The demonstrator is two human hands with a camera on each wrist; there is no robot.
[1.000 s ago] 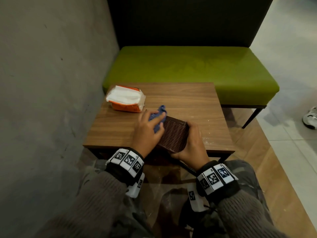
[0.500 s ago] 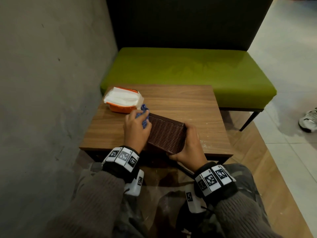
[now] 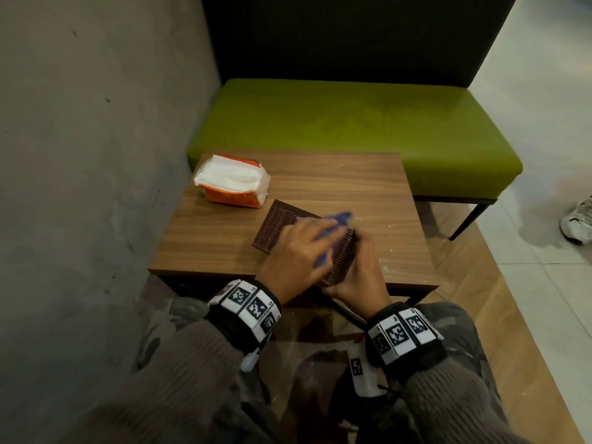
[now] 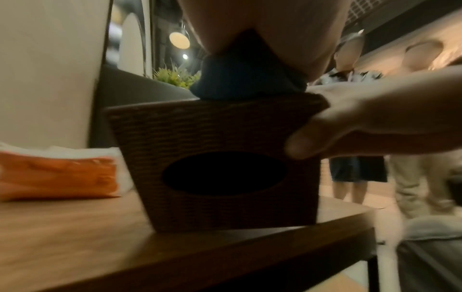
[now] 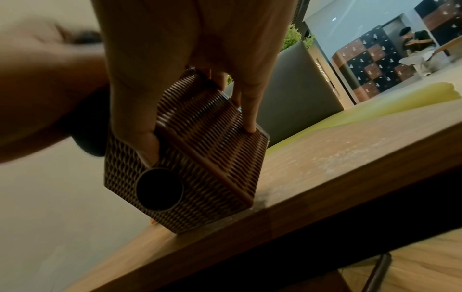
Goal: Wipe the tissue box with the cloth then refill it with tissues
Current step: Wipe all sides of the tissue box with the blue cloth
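The brown woven tissue box [image 3: 278,226] stands on its side near the front edge of the wooden table [image 3: 336,184]. Its oval opening faces me in the left wrist view, on the tissue box [image 4: 215,126]. My left hand [image 3: 322,233] grips a bunched blue cloth [image 3: 336,219] and presses it on the box's upward face near the right end. The cloth [image 4: 240,79] looks dark there, squeezed under my palm. My right hand [image 3: 360,251] grips the box's right end, thumb on the opening face, fingers [image 5: 247,110] over the far side. An orange pack of white tissues [image 3: 232,182] lies at the table's back left.
A grey wall [image 3: 96,155] runs close along the table's left side. A green bench [image 3: 352,123] with a dark backrest stands right behind the table. A person's shoe [image 3: 578,222] is on the floor at far right, and people [image 4: 357,138] stand beyond the table.
My left hand has swept the blue cloth along the box's upper face from its left end to its right end. The right hand has kept its grip on the box.
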